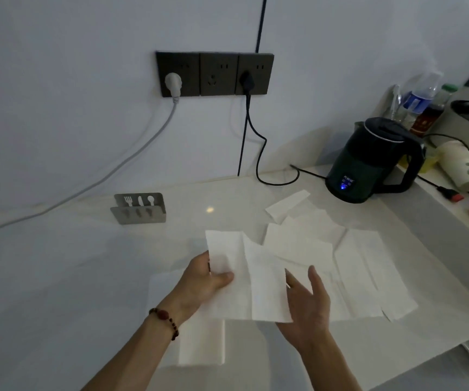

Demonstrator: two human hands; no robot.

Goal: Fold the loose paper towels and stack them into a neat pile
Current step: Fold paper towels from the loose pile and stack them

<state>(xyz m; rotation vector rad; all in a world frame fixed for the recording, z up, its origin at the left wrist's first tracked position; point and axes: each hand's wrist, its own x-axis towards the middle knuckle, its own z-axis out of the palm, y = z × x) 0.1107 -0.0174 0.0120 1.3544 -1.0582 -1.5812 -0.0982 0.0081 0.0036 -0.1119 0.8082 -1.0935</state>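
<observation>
My left hand (203, 282) pinches the left side of a creased white paper towel (256, 289), thumb on top, and holds it lifted above the counter. My right hand (308, 301) is at the towel's right edge with its fingers straight, touching the sheet. Below my left wrist, a folded pile of towels (202, 344) lies on the counter. Several loose towels (349, 266) are spread flat to the right, overlapping one another. A narrow folded towel (288, 204) lies farther back.
A dark electric kettle (374, 162) stands at the back right with its black cord (258, 153) running to the wall sockets (213, 74). A grey metal cutlery holder (139, 208) sits at the back left. Bottles, a paper cup (460, 165) and clutter fill the far right. The white counter (86, 277) holds everything.
</observation>
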